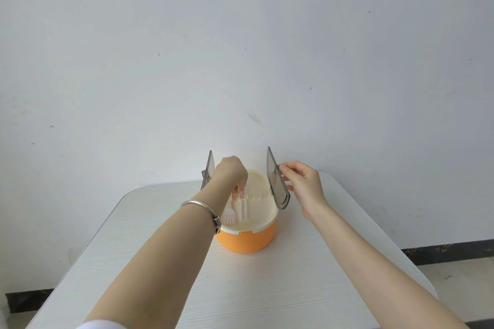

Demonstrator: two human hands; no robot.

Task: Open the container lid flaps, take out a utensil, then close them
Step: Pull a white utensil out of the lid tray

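Both grey flaps stand upright on the orange container (246,238) at the table's (160,248) middle. Your left hand (231,172) dips into the cream lid tray, fingers pinching the white fork's (231,212) handle; your right hand (304,184) pinches the right flap (276,181).

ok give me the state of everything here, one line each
left flap: open, standing upright
right flap: open, upright, held at its edge by the right hand
container: upright on the table, lid tray exposed
fork: lying in the tray, handle pinched by the left hand
left hand: reaching into the tray, grip shut on the fork
right hand: grip shut on the right flap
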